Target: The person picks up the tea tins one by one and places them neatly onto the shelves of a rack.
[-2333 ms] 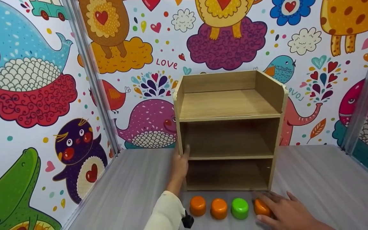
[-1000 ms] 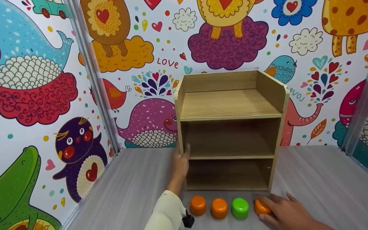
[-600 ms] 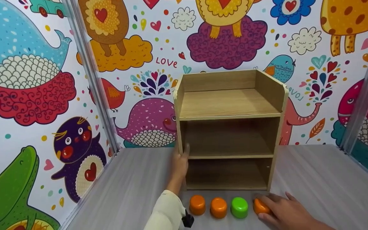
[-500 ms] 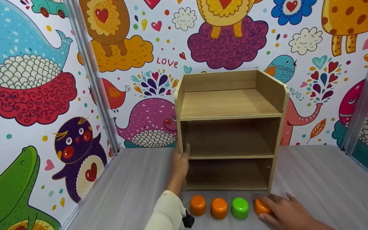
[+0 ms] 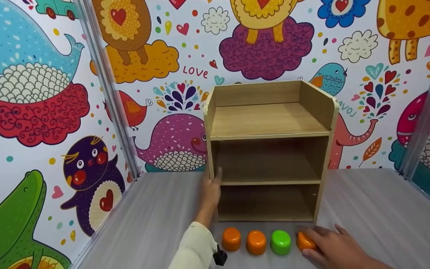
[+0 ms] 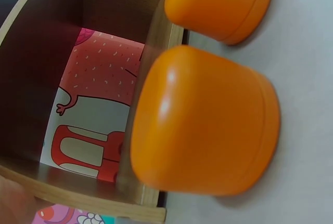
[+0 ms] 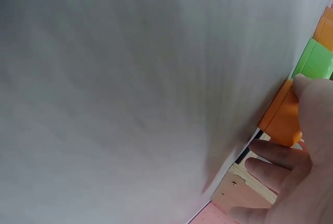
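Observation:
A small wooden shelf unit [image 5: 271, 183] stands upright on the grey surface, with an open top tray and two compartments below. My left hand [image 5: 210, 190] holds its left side panel, thumb at the front edge and the other fingers hidden behind. In front of the shelf is a row of rounded, cup-like plastic pieces: an orange one [image 5: 231, 239], a second orange one [image 5: 256, 243], a green one [image 5: 280, 242], and a rightmost orange one [image 5: 306, 241]. My right hand [image 5: 336, 246] pinches that rightmost piece between thumb and fingers, as the right wrist view shows. It sits on the surface.
Panels with cartoon animals [image 5: 177, 145] enclose the surface behind and at both sides, joined by metal corner posts [image 5: 110, 97]. A small black object [image 5: 220, 256] hangs at the left sleeve cuff. Grey tabletop [image 5: 379, 209] extends right of the shelf.

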Motion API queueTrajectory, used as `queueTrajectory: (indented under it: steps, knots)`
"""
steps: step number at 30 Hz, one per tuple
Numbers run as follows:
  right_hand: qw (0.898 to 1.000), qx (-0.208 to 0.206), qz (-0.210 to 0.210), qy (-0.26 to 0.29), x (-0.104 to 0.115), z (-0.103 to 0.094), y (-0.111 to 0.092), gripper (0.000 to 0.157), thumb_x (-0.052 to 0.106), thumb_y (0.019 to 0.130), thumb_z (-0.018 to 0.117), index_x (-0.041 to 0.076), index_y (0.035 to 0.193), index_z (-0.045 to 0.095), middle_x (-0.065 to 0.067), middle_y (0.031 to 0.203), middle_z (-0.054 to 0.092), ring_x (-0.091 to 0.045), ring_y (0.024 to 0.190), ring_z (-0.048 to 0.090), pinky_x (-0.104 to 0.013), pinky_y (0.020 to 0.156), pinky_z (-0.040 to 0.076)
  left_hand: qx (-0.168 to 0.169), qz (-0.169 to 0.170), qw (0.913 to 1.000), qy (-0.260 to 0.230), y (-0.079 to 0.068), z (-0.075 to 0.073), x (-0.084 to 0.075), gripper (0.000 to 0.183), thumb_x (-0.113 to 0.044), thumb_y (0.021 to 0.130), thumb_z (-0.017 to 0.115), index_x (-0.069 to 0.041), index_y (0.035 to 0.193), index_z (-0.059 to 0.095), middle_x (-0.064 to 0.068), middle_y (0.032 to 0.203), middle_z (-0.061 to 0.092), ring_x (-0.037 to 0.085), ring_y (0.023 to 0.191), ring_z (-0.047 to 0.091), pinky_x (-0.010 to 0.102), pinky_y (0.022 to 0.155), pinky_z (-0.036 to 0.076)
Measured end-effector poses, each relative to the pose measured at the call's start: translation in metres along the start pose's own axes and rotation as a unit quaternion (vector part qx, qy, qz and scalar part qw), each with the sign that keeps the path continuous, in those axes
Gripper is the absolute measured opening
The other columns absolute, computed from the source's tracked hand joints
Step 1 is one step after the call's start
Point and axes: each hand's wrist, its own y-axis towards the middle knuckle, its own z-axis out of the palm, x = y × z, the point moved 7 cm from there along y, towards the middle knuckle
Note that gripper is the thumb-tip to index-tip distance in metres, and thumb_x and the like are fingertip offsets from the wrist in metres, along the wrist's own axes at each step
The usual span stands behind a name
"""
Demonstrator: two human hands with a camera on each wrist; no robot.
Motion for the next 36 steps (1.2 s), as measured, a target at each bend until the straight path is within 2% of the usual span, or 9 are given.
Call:
queueTrajectory:
  steps: [5, 9, 15, 26, 36]
  knots:
    - [1.000, -0.007, -0.010, -0.022, 0.003, 0.000, 0.001, 0.063, 0.074, 0.079, 0.043, 0.038, 0.131, 0.049, 0.010, 0.114, 0.062, -0.016, 0.098, 0.058, -0.077, 0.089, 0.023, 0.007, -0.007, 0.9999, -0.010, 0.000, 0.001, 0.001, 0.066, -0.041, 0.096, 0.050, -0.019, 0.150, 0.021, 0.003, 0.155, 0.023, 0.020, 0.142, 0.019, 0.043, 0.115, 0.017]
    - [1.000, -0.003, -0.008, -0.014, 0.003, 0.000, 0.000, 0.064, 0.074, 0.080, 0.043, 0.037, 0.131, 0.049, 0.011, 0.112, 0.062, -0.016, 0.097, 0.058, -0.078, 0.089, 0.022, 0.015, -0.010, 0.9994, -0.030, -0.001, 0.002, -0.001, 0.064, -0.033, 0.097, 0.050, -0.014, 0.150, 0.021, 0.006, 0.155, 0.023, 0.022, 0.142, 0.018, 0.043, 0.116, 0.016]
    - [1.000, -0.010, -0.007, -0.017, 0.004, -0.002, -0.001, 0.065, 0.075, 0.080, 0.042, 0.036, 0.131, 0.049, 0.009, 0.115, 0.063, -0.017, 0.100, 0.059, -0.078, 0.089, 0.021, 0.023, -0.006, 0.9993, -0.029, -0.009, 0.000, -0.025, 0.062, -0.022, 0.098, 0.050, -0.007, 0.150, 0.020, 0.013, 0.155, 0.021, 0.027, 0.143, 0.016, 0.045, 0.116, 0.014]
    - [1.000, -0.010, 0.022, -0.012, 0.000, -0.003, -0.004, 0.064, 0.076, 0.078, 0.043, 0.036, 0.128, 0.053, 0.005, 0.121, 0.063, -0.021, 0.107, 0.060, -0.078, 0.092, 0.017, 0.013, -0.008, 0.9999, -0.006, -0.013, -0.001, -0.032, 0.061, -0.026, 0.098, 0.050, -0.007, 0.149, 0.023, 0.013, 0.153, 0.025, 0.026, 0.141, 0.021, 0.043, 0.115, 0.018]
    - [0.998, -0.042, 0.014, -0.052, 0.002, -0.009, -0.006, 0.066, 0.076, 0.078, 0.043, 0.031, 0.124, 0.056, 0.007, 0.114, 0.065, -0.017, 0.099, 0.060, -0.076, 0.092, 0.024, 0.006, -0.018, 0.9998, 0.008, -0.013, -0.002, -0.034, 0.059, -0.023, 0.098, 0.049, -0.008, 0.149, 0.024, 0.013, 0.153, 0.025, 0.026, 0.142, 0.021, 0.043, 0.115, 0.018]
